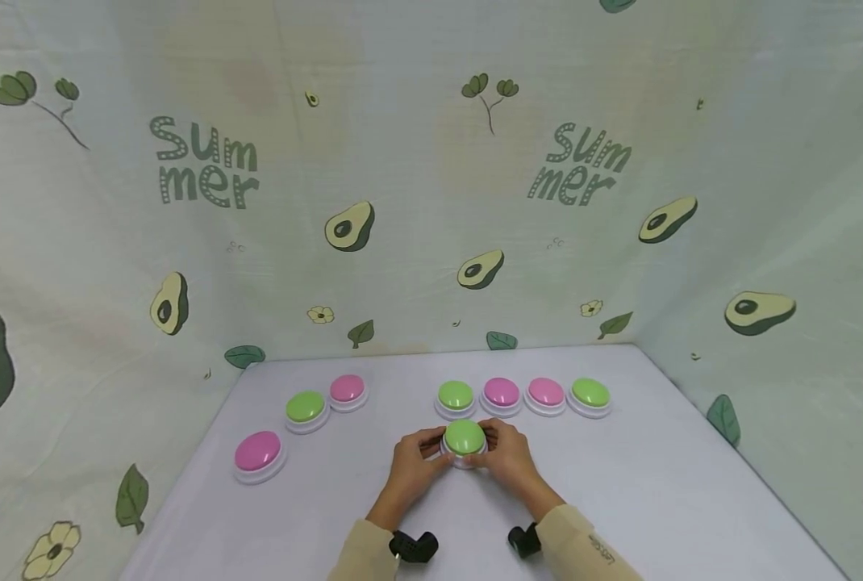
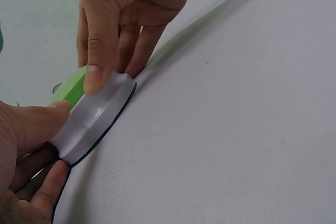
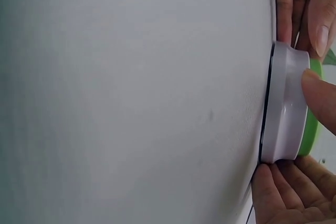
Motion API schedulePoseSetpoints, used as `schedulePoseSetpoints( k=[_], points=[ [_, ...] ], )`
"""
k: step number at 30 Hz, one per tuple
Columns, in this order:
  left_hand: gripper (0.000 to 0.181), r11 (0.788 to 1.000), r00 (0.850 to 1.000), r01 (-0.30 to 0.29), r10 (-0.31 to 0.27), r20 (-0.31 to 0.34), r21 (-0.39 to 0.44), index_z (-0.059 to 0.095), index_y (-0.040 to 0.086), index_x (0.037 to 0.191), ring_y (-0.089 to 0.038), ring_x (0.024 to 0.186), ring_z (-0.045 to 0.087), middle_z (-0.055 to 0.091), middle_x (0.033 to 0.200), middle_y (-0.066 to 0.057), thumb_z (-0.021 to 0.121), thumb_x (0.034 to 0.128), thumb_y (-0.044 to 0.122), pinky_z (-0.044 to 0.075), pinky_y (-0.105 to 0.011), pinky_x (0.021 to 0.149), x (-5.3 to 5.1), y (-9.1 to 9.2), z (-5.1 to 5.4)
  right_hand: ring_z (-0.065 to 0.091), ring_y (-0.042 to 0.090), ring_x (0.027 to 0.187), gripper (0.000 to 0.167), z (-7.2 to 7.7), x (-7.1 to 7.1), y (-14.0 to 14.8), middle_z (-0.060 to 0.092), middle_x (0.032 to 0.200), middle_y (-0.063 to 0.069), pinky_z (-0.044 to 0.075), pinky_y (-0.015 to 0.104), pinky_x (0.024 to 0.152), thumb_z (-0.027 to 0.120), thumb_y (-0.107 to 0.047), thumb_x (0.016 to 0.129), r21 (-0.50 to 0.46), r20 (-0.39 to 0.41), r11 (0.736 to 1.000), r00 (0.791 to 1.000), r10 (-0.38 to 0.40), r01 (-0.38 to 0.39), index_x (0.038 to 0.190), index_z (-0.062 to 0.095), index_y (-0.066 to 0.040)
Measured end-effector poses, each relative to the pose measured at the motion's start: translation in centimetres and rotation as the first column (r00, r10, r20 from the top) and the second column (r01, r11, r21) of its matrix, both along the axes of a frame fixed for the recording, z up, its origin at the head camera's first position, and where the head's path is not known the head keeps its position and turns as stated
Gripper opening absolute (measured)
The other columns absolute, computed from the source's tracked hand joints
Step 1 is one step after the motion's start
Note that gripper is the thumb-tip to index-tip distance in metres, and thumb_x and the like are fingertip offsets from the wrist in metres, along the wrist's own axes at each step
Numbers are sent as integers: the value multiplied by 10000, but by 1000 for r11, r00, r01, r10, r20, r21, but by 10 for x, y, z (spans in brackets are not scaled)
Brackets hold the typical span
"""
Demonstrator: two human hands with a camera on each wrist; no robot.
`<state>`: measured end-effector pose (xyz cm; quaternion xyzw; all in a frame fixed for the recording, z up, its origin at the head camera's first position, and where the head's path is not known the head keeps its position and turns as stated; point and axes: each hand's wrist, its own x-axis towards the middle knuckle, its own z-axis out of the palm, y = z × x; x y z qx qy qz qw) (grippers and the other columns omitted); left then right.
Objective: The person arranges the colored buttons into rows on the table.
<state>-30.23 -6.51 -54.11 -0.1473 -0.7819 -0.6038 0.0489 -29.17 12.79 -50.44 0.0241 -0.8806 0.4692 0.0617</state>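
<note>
A green button with a white base (image 1: pixel 464 437) is on the white table, nearest the person in the group at centre. My left hand (image 1: pixel 411 468) grips its left side and my right hand (image 1: pixel 507 460) its right side. In the left wrist view, both thumbs lie against the white base (image 2: pixel 100 116), with fingers curled round its edges. The right wrist view shows the base (image 3: pixel 286 103) side-on, its underside at the table surface, with fingertips at both ends.
Behind the hands stands a row of green (image 1: pixel 456 394), magenta (image 1: pixel 502 392), pink (image 1: pixel 546 392) and green (image 1: pixel 590 392) buttons. At left on the table (image 1: pixel 315 516) are magenta (image 1: pixel 257 450), green (image 1: pixel 305 407) and pink (image 1: pixel 348 388) ones. A printed cloth (image 1: pixel 402 161) hangs around the table.
</note>
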Motion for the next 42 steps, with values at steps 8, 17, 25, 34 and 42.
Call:
schedulePoseSetpoints(
  k=[8, 17, 25, 34, 42],
  points=[
    [476, 999, 993, -24, 21, 118, 23, 659, -93, 1314, -385, 1222, 670, 672, 1324, -251, 825, 878, 1, 596, -315, 974, 14, -17, 1, 645, 430, 1220, 696, -5, -1, -11, 684, 1285, 272, 520, 578, 1068, 965, -122, 729, 63, -10, 998, 1000, 21, -21, 1299, 623, 83],
    [453, 994, 983, -94, 83, 163, 60, 650, -122, 1306, -392, 1191, 669, 689, 1272, -260, 799, 919, 59, 613, -335, 947, 33, -78, 16, 551, 494, 1315, 886, 16, 1, -38, 584, 1408, 320, 449, 620, 1130, 966, -208, 746, 131, -62, 991, 998, -23, 31, 1434, 509, 112],
    [442, 904, 911, -407, 412, 6, -128, 659, -84, 1330, -459, 1273, 608, 655, 1341, -285, 785, 924, 35, 498, -534, 1116, 42, -168, 51, 502, 484, 1376, 896, 28, 1, -82, 548, 1480, 282, 431, 612, 1153, 964, -213, 756, 88, -44, 994, 997, 63, -59, 1471, 503, 70],
    [724, 766, 838, -502, 546, -6, -402, 446, -143, 1477, -601, 1476, 255, 382, 1540, -411, 786, 888, 106, 240, -705, 1216, 36, -256, 47, 479, 481, 1406, 895, 15, -1, -124, 535, 1493, 289, 417, 605, 1170, 951, -245, 779, 97, 10, 977, 981, 192, -192, 1481, 494, 72],
    [892, 840, 865, -378, 471, 176, -390, 329, -148, 1544, -562, 1483, 285, 315, 1574, -408, 843, 883, 158, 284, -646, 1219, 29, -277, 32, 472, 484, 1412, 855, 10, 0, -146, 544, 1480, 293, 401, 598, 1184, 939, -238, 795, 70, 25, 963, 965, 260, -261, 1456, 508, 92]
  ],
)
